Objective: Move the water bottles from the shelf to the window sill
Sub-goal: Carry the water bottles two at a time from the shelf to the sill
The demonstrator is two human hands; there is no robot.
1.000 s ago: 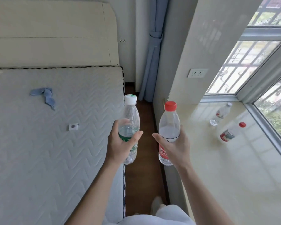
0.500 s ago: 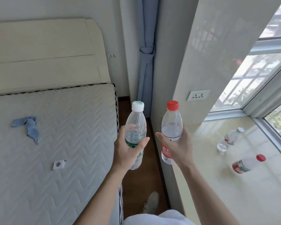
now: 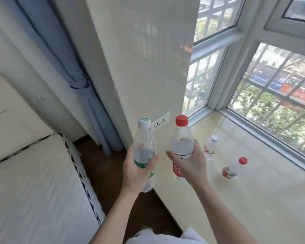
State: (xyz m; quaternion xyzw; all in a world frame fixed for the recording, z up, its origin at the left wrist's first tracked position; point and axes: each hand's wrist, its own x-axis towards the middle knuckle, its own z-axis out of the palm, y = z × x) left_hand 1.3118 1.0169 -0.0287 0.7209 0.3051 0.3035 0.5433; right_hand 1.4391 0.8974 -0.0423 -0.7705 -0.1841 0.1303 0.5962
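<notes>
While my left hand (image 3: 136,170) grips the green-label bottle (image 3: 144,155) above the floor by the bed, my right hand (image 3: 192,164) clamps the red-cap bottle (image 3: 181,143) over the window sill (image 3: 253,199), where two more bottles (image 3: 233,168) already sit.

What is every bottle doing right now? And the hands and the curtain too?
Green-label bottle: capped, upright, held by the left hand.
Red-label bottle: capped, upright, held by the right hand.
White-cap bottle: standing on the sill.
Red-cap bottle: standing on the sill, capped.
Curtain: tied back.
</notes>
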